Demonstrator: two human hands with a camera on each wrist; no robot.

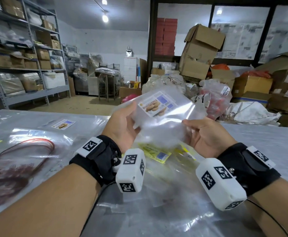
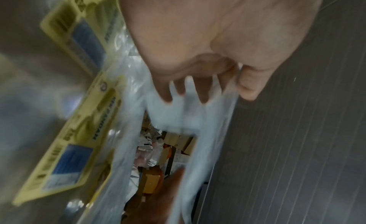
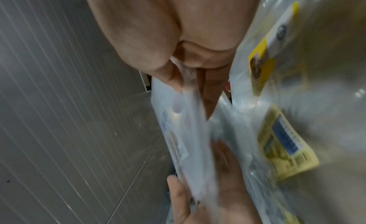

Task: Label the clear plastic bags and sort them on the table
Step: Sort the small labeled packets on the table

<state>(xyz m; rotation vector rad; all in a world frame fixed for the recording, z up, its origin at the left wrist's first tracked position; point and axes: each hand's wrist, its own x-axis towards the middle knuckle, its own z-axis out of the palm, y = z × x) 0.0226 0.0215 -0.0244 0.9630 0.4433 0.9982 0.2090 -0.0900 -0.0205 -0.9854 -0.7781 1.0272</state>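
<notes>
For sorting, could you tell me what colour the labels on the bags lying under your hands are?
Yellow labels with a blue panel, clearest in the left wrist view.

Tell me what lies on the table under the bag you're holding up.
Under the held clear bag lie bags with yellow labels on the plastic-covered table. The hands and bag cover their far parts, so their count is unclear.

The table [image 1: 268, 142] is carrying clear bags: a labelled one [image 1: 63, 124] at ten o'clock, yellow-labelled ones [image 1: 157, 153] at centre.

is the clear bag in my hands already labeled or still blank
Labeled. The clear bag, held up off the table by the left hand and right hand, carries a biscuit label.
</notes>
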